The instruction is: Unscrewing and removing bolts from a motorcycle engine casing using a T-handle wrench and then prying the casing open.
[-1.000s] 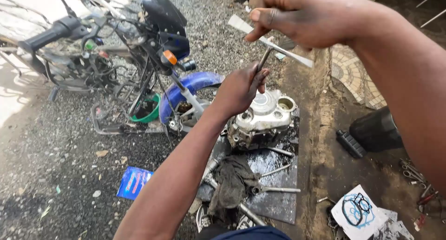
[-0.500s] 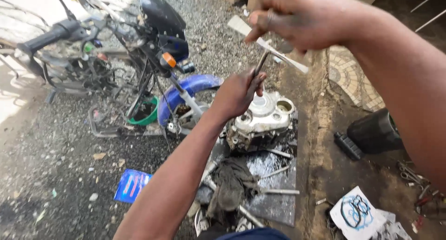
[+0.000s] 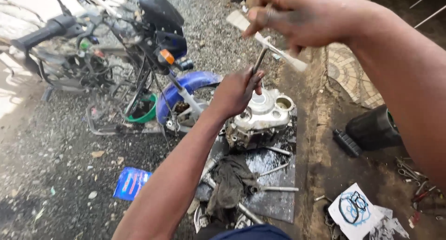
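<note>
The setting is outdoors in hard daylight, with a sunlit pale patch at the far left and shade over most of the ground. Grey gravel [image 3: 55,175] covers the left side, littered with dry leaves and a blue packet [image 3: 130,183]. A motorcycle [image 3: 139,49] with a blue front mudguard [image 3: 186,84] stands at the upper left, a green bowl [image 3: 144,111] beneath it. On the right lies bare brown dirt [image 3: 320,175], with patterned paving [image 3: 353,77] beyond it, a black container [image 3: 374,128] and scattered paper scraps [image 3: 355,210] near the lower right.
</note>
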